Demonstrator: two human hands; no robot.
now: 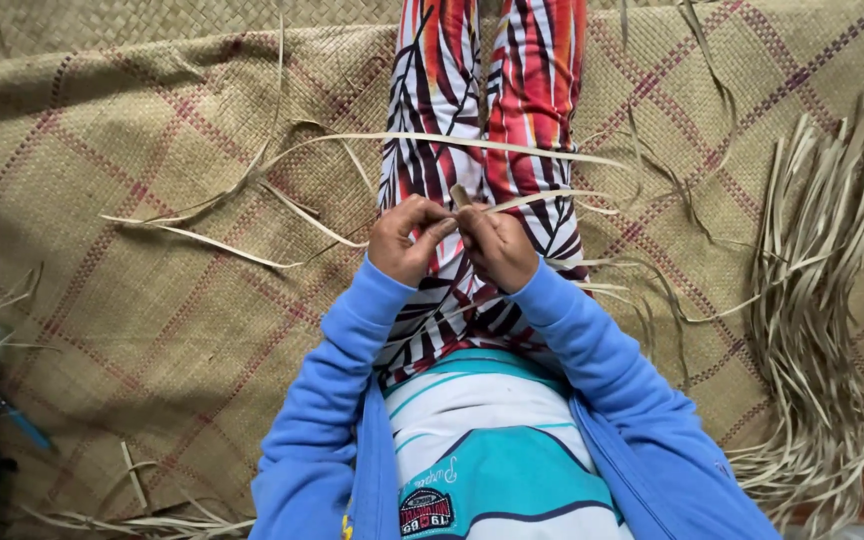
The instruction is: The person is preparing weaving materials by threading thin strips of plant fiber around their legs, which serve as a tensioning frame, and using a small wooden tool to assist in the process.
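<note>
I sit on a woven mat [132,300] with my legs in patterned red, black and white trousers [492,90] stretched out ahead. Both hands meet over my lap. My left hand [407,238] and my right hand [497,245] pinch the same bundle of thin dried leaf strips [522,200], fingers closed around them. The strips fan out from my fingers, long ones arching left across the mat [252,255] and right over my legs [552,152]. Blue sleeves cover both arms.
A thick pile of loose dried strips [812,300] lies on the mat at the right. More scraps lie at the lower left [142,520]. A blue-handled tool [27,430] rests near the left edge of the mat.
</note>
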